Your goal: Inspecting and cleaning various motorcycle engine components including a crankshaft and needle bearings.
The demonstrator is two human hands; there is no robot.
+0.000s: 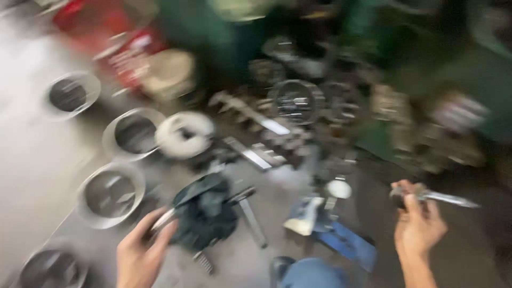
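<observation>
Grey concrete floor [32, 160] fills the left of the frame, all of it smeared by motion blur, with dark green machinery [224, 32] across the top. Four open metal rings [111, 194] lie in a loose column down the left side, and a white ring [184, 134] sits just beside the second of them. Greasy gears and machine parts [298, 104] crowd the upper middle.

At lower left the left hand [141, 256] has its grip closed on a dark, crumpled cloth [205, 213] with something pale and metallic at the fingertips; I cannot tell what that piece is. At lower right the right hand [418, 224] is clenched around a slim, shiny metal tool [448, 199], its bright shaft pointing toward the right edge. Between the hands, at the bottom middle, lies a blue object [346, 245].
</observation>
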